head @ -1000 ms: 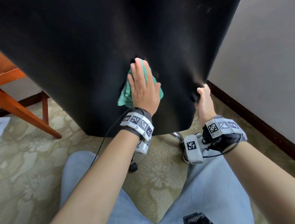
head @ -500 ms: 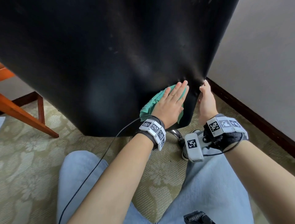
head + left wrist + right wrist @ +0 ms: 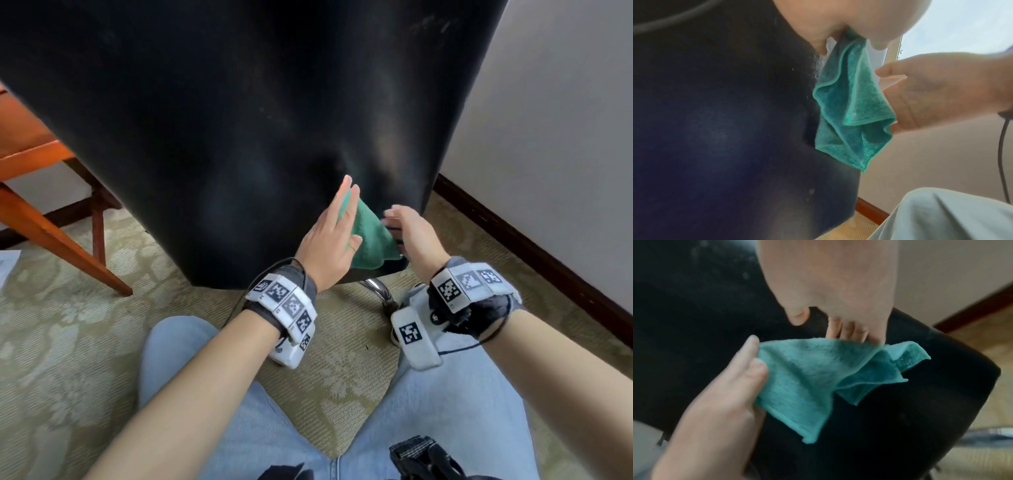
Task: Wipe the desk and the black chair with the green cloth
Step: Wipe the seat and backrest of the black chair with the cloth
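Observation:
The black chair [image 3: 239, 120] fills the upper head view with its back toward me. My left hand [image 3: 342, 219] is off the lower right corner of that back and pinches the green cloth [image 3: 371, 240] between thumb and straight fingers. In the left wrist view the green cloth [image 3: 851, 105] hangs crumpled below the thumb. My right hand [image 3: 400, 222] is just right of the cloth, fingers relaxed. In the right wrist view its fingertips [image 3: 851, 332] touch the upper edge of the green cloth [image 3: 807, 378] while the thumb stays apart.
An orange wooden desk leg [image 3: 51, 222] slants down at the left. The wall with dark skirting [image 3: 531, 240] runs close on the right. A chrome chair base [image 3: 380, 291] shows under the seat back. Patterned carpet and my knees in jeans are below.
My left hand swept the cloth from the middle of the chair back down to its lower right corner, then lifted it off. My right hand left the chair's edge and came to the cloth.

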